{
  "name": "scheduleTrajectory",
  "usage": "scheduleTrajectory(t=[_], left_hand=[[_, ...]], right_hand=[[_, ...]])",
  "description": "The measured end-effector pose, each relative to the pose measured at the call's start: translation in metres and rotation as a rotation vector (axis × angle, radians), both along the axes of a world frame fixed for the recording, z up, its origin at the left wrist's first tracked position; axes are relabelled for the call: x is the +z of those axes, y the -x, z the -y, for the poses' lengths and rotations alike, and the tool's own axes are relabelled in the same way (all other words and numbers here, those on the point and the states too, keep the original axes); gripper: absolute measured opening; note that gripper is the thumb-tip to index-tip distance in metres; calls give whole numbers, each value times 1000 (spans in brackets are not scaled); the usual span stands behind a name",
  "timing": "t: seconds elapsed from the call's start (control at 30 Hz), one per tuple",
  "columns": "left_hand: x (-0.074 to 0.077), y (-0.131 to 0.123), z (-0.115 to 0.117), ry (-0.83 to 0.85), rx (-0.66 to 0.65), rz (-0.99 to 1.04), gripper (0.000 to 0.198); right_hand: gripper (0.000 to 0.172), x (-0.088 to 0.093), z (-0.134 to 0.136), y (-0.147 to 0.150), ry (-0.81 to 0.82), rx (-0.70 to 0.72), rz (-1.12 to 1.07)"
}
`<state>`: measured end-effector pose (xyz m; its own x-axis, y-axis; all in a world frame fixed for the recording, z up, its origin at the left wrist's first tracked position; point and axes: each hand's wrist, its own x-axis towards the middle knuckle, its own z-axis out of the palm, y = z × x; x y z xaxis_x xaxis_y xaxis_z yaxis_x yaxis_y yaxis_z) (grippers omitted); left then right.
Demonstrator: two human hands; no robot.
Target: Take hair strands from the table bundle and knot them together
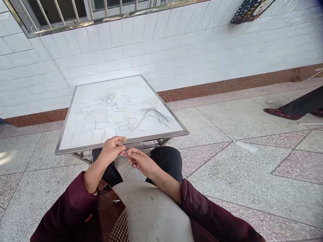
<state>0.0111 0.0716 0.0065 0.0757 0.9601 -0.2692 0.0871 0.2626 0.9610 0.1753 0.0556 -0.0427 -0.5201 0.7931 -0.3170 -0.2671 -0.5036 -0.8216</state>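
Beside a white-tiled wall [141, 43], a seated person works at a low steel-framed table [151, 138] with a white top, set on a speckled terrazzo floor [227, 174]. Fine dark strands [101, 117], hair or thread by the look of them, run in wavy, looping lines across the left and middle of the tabletop, with a small tangle [107, 98] near the far edge. To the right, a loose fanned sheaf [155, 116] of the same strands lies bunched, apparently not yet worked into the pattern, so the layout looks well advanced with that part left. The left hand [112, 150] and right hand [141, 162] are held close together just off the table's near edge, above the person's dark trousers [169, 161], their fingertips pinched and nearly meeting; whether they hold a strand is too fine to tell. The tabletop alone bears the strands, and no bowl or box shows. Maroon sleeves [73, 205] enter from below, another person's dark red shoe [282, 113] rests at right, and a dotted bag [249, 10] hangs near a barred window [60, 13].
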Motion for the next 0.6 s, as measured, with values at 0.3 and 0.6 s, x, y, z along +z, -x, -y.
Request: scheduleTrajectory(t=[0.3, 0.6], left_hand=[[-5, -4, 2, -45, 4, 24, 28], [9, 10, -9, 20, 13, 25, 37]], right_hand=[[30, 0, 0, 2, -8, -41, -9], [29, 1, -2, -8, -94, -38, 54]])
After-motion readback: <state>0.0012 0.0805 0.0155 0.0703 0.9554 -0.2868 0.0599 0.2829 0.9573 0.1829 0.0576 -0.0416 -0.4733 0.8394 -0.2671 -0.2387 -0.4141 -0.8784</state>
